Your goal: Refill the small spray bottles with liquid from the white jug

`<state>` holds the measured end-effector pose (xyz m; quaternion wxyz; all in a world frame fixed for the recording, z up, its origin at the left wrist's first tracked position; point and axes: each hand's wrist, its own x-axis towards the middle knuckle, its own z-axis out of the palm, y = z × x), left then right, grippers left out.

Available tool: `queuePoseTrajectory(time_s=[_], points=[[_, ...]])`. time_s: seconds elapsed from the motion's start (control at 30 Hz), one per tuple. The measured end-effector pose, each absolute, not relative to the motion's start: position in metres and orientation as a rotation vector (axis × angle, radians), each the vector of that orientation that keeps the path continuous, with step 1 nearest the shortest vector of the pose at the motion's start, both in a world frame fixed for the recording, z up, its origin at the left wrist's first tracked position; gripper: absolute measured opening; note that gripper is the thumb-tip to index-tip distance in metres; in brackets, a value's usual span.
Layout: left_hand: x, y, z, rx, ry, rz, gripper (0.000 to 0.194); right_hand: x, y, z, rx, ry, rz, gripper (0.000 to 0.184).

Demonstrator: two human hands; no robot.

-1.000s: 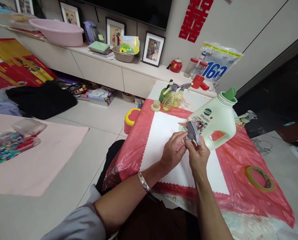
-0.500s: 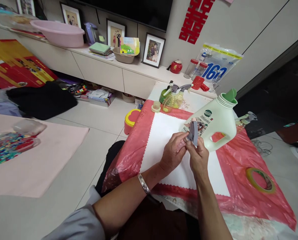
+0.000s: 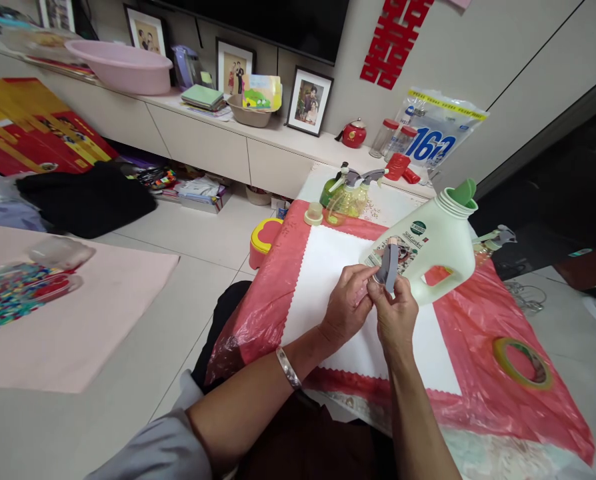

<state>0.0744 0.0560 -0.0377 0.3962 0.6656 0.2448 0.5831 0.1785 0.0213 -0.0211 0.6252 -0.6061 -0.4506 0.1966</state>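
Both my hands meet over a white cloth (image 3: 328,280) on a red plastic sheet (image 3: 478,373). My right hand (image 3: 395,317) pinches a grey spray-trigger head (image 3: 389,265), held upright. My left hand (image 3: 347,303), with a silver bracelet on the wrist, has its fingers closed on the lower part of the same piece. Just behind them a pale green jug (image 3: 431,243) with a green funnel (image 3: 462,191) in its mouth leans on the sheet.
Two green-yellow spray bottles (image 3: 345,193) and a small cap (image 3: 313,213) stand at the sheet's far edge. A tape roll (image 3: 523,362) lies at the right. A yellow-and-red stool (image 3: 264,239) sits on the floor, a pink mat with beads (image 3: 13,293) at the left, a cabinet with photo frames behind.
The grey trigger head has been turned in my fingers from lying sideways to standing upright. Both hands stay in the same place.
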Motion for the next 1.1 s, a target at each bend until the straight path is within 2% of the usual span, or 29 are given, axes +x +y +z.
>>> queuePoseTrajectory(time_s=[0.17, 0.4, 0.57, 0.77, 0.93, 1.1], points=[[0.074, 0.055, -0.036, 1.678, 0.611, 1.486, 0.043, 0.186, 0.02, -0.021, -1.342, -1.102, 0.498, 0.039], [0.073, 0.056, -0.036, 1.683, 0.644, 1.476, 0.044, 0.181, 0.028, -0.03, -1.34, -0.962, 0.443, 0.044], [0.073, 0.055, -0.036, 1.665, 0.626, 1.483, 0.043, 0.188, 0.022, -0.023, -1.338, -1.075, 0.57, 0.045], [0.073, 0.054, -0.035, 1.679, 0.642, 1.475, 0.049, 0.191, 0.023, -0.022, -1.274, -1.091, 0.601, 0.035], [0.072, 0.055, -0.035, 1.683, 0.652, 1.473, 0.045, 0.183, 0.029, -0.029, -1.303, -0.967, 0.534, 0.042], [0.073, 0.055, -0.034, 1.675, 0.649, 1.471, 0.043, 0.188, 0.024, -0.019, -1.301, -1.053, 0.656, 0.046]])
